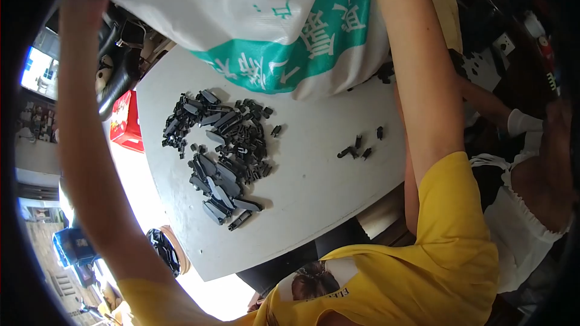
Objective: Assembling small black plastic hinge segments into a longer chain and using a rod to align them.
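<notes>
A large white woven sack (181, 12) with a green printed band bulges over the far side of the table (314, 205). Both my arms reach up around it, one on each side. My left hand (86, 1) is at the sack's upper left edge, blurred and partly cut off in shadow, so its fingers cannot be made out. Beyond the top edge of the picture, my right hand is out of sight; only the forearm shows beside the sack. Below the sack lies a heap of small black plastic parts (244, 148), with longer dark grey clip-like pieces (220, 187) among them.
Several loose black parts (356, 150) lie on the table's right side. Another person in white clothing (513, 229) is close on my right. A red box (125, 124) stands past the left edge, and a round container of black pieces (163, 250) sits lower down.
</notes>
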### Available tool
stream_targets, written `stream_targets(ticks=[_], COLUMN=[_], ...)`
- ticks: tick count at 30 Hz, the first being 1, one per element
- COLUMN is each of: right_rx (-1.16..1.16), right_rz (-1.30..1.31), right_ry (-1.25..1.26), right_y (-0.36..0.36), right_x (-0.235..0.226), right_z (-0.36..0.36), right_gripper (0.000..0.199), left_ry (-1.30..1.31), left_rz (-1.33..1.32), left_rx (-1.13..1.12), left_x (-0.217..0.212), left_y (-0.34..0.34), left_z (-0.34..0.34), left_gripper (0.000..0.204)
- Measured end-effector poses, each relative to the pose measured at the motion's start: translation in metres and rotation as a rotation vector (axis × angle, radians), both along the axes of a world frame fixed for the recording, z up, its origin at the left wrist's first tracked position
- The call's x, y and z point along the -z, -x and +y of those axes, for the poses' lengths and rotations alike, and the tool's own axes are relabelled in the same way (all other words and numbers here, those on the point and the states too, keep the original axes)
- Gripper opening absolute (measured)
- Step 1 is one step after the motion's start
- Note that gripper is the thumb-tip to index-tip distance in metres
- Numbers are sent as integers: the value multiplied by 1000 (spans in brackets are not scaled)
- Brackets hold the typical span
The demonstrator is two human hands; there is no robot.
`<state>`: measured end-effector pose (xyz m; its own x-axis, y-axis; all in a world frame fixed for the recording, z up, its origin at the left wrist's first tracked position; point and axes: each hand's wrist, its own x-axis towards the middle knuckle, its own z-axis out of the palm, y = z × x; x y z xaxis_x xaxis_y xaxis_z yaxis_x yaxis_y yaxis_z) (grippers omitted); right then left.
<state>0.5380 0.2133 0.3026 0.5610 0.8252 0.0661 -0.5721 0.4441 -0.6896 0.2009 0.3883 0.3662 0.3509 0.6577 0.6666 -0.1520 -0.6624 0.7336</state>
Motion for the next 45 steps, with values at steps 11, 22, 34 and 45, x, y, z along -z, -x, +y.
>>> stream_targets(ticks=[11,22,34,45], right_rx=[535,737,842,518], right_rz=[-1267,-988,-1251,-1397], right_ry=[122,-87,-182,-83], right_y=[-9,45,84,117], right_x=[203,160,154,202], right_z=[-10,40,32,18], right_gripper=[40,31,17,54], left_ry=[655,540,677,529], left_rz=[-106,-446,-150,163], left_rx=[-323,-145,470,372], left_x=[270,216,243,259], left_y=[-70,-77,-20,35], left_z=[-71,1,160,113], left_gripper=[33,33,43,41])
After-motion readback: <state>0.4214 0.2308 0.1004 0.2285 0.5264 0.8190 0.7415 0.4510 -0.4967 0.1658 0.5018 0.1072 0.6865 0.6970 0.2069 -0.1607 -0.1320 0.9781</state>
